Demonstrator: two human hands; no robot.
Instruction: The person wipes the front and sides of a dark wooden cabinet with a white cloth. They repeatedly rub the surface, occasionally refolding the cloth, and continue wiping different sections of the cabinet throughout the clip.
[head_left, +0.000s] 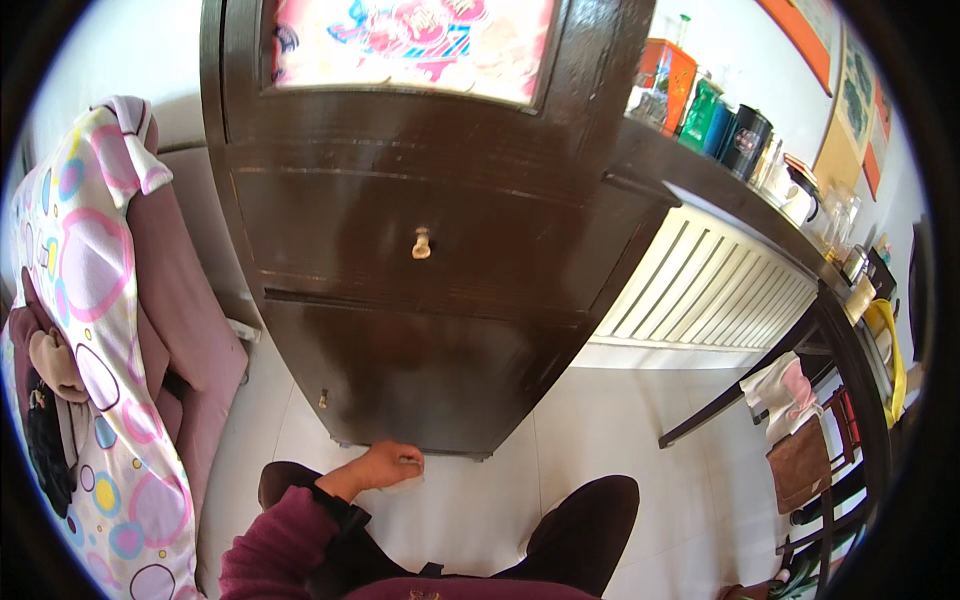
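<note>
My left hand, in a maroon sleeve with a black band at the wrist, is low in front of the dark brown wooden cabinet, by its bottom edge. Its fingers are curled; something pale shows at the fingertips, too small to name, and whether the hand grips it I cannot tell. The cabinet's drawer has a wooden knob, and a small knob sits at the lower left of the door beneath. Both drawer and door look closed. A colourful picture panel fills the top part. My right hand is out of view.
At left stands a pink sofa under a dotted blanket with clothes on it. To the right are a white radiator, a dark table bearing jars and containers, and a stool with a cloth. My knees flank the tiled floor.
</note>
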